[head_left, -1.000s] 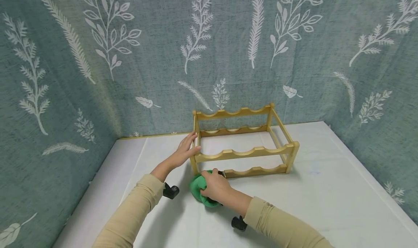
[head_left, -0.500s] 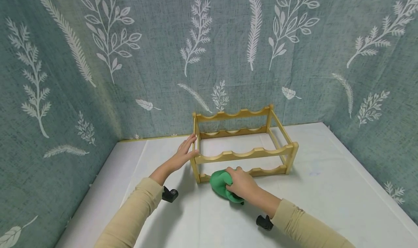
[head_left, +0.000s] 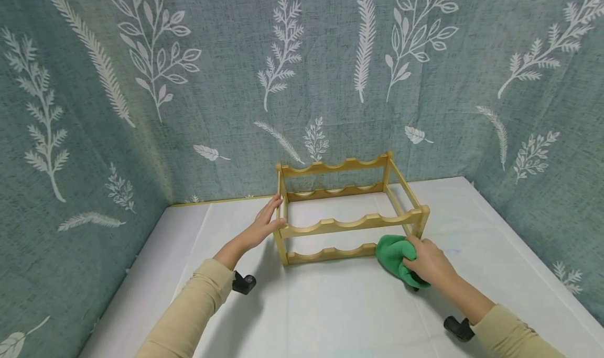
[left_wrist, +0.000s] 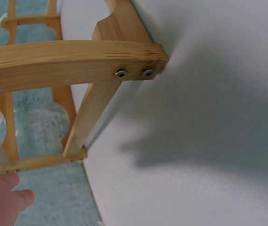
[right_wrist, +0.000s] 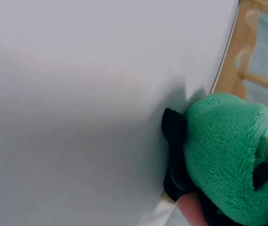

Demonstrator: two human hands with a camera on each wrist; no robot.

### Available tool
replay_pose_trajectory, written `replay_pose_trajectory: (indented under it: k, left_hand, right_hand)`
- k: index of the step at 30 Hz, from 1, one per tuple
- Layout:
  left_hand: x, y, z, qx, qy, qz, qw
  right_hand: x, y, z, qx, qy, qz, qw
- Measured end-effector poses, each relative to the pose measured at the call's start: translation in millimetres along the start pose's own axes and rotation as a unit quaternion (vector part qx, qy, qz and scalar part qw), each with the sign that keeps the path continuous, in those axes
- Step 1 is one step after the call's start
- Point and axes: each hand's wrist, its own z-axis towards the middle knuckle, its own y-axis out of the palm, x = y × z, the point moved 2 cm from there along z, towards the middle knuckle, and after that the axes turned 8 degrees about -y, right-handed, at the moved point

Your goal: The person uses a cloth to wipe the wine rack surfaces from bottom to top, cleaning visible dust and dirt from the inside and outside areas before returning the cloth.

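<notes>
A wooden wine rack [head_left: 351, 223] with scalloped rails stands on the white tabletop. My left hand [head_left: 260, 227] rests on its left end, fingers fairly straight along the top side bar and thumb apart from them; in the left wrist view only part of that hand [left_wrist: 2, 197] shows at the lower left edge. My right hand [head_left: 430, 263] grips a bunched green fluffy cloth [head_left: 395, 256] against the lower front rail near the right post. In the right wrist view the cloth [right_wrist: 225, 150] has a black piece [right_wrist: 175, 141] along it, with fingers on both sides.
Green-grey fabric [head_left: 226, 59] printed with white leaves hangs behind the table and along both sides. White tabletop [head_left: 340, 316] stretches in front of the rack. Black devices sit at the left wrist [head_left: 243, 283] and the right wrist [head_left: 459, 328].
My right hand has slid the green cloth from the left end of the lower front rail to its right end. My left hand and the rack have stayed in place.
</notes>
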Motion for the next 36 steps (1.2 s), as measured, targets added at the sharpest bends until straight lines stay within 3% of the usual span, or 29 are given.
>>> replay_pose_trajectory:
  k: [4,8,13,18,22,25,28,36]
  left_hand:
    - [-1.8,1.2,0.7,0.003,0.007,-0.007,0.9999]
    - [-1.4,1.4,1.3,-0.007,-0.001,-0.005,1.0000]
    - [-0.1,1.3,-0.1,-0.011,-0.011,-0.005,0.9999]
    - [1.1,0.9,-0.8,-0.009,-0.006,-0.002,0.9999]
    - [1.9,1.0,-0.8,-0.018,0.000,-0.001,0.9998]
    - [3.1,1.0,-0.3,-0.029,0.000,-0.003,0.9996]
    - [4.2,0.9,-0.1,-0.033,0.000,-0.001,0.9995]
    - [2.8,-0.7,-1.2,-0.031,-0.007,-0.002,0.9995]
  right_hand:
    - [12,-8,-7.9,0.002,-0.003,0.014,0.9999]
    - [1,-12,-7.9,0.002,-0.028,0.070,0.9971]
    - [-46,4,2.9,-0.016,-0.080,0.166,0.9827]
    - [-104,44,26.9,-0.059,-0.122,0.255,0.9575]
    - [-140,74,48.9,-0.076,-0.165,0.292,0.9391]
    - [-150,88,61.3,-0.068,-0.163,0.277,0.9445]
    - [-146,91,65.4,-0.061,-0.135,0.251,0.9565]
    - [-102,68,47.7,-0.029,-0.077,0.232,0.9692]
